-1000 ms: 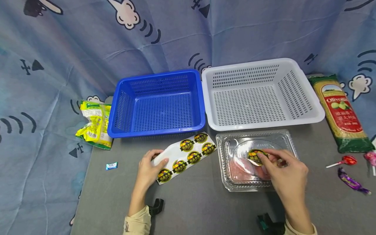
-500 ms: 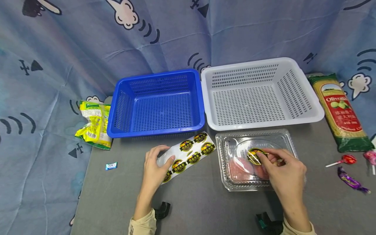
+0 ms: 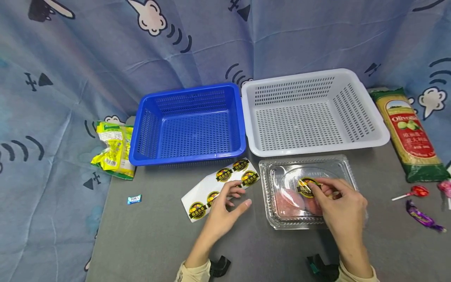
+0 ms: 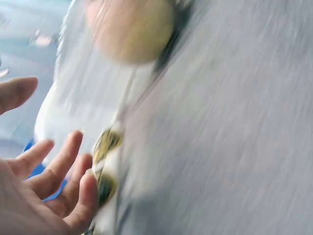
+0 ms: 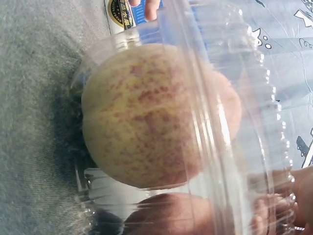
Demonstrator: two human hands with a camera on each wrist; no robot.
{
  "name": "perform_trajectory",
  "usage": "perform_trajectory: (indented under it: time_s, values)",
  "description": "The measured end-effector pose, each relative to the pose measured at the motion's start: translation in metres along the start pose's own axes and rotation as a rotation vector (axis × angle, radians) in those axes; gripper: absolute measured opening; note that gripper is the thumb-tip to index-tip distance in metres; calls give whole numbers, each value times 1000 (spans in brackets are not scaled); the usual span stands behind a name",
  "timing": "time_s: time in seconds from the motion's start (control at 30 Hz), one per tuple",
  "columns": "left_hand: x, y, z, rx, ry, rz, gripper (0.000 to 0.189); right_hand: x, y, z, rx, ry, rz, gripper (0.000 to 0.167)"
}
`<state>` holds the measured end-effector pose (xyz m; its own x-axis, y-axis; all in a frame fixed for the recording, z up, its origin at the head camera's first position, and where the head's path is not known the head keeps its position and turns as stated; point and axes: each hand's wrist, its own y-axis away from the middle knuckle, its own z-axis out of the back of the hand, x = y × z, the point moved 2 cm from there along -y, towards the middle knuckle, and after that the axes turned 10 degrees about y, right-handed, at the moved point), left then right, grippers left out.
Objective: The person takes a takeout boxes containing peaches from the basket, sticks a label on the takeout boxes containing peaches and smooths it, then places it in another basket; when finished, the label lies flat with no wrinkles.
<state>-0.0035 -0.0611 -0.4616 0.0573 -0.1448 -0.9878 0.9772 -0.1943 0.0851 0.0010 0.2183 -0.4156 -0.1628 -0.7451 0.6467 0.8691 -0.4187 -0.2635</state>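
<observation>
A clear plastic clamshell box (image 3: 268, 211) with peaches (image 5: 142, 115) inside sits in front of the white basket. My right hand (image 3: 347, 205) is over its lid, thumb and forefinger pinching the edge of a round black-and-yellow fruit sticker (image 3: 304, 187), which overlaps the lid's raised oval. To the left lies a white sheet of stickers (image 3: 201, 190), several printed labels still on it. Over the sheet's near edge hovers my left hand (image 3: 222, 215), fingers spread and relaxed, holding nothing. In the left wrist view the scene is blurred, with the sheet's labels just beyond my left fingertips.
A blue basket (image 3: 186, 158) and a white basket (image 3: 317, 150) stand side by side behind. Left are a yellow snack bag (image 3: 114, 149) and a small blue-wrapped candy (image 3: 134, 199). On the right lie a pasta bag (image 3: 410, 137), a red lollipop (image 3: 419, 191) and a purple-wrapped candy (image 3: 424, 217).
My left hand has let go of the sticker sheet's left end and moved right toward the box. The right hand stays at the sticker on the lid, nearly still.
</observation>
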Motion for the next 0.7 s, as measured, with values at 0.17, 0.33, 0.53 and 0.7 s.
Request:
perform_trajectory:
  time_s: [0.17,0.33,0.53,0.7]
  values:
    - [-5,-1,-29,118,3,8,82,0,0,-1,-1,18,7,17]
    - [-10,-5,-48,170,-10,-17,94,-1,0,-2,19,44,-14,19]
    - [-12,-9,-58,186,-43,-88,97,-1,1,-2,30,68,-12,18]
    - [-11,-9,-61,176,-27,-80,94,-1,1,-2,20,77,10,17]
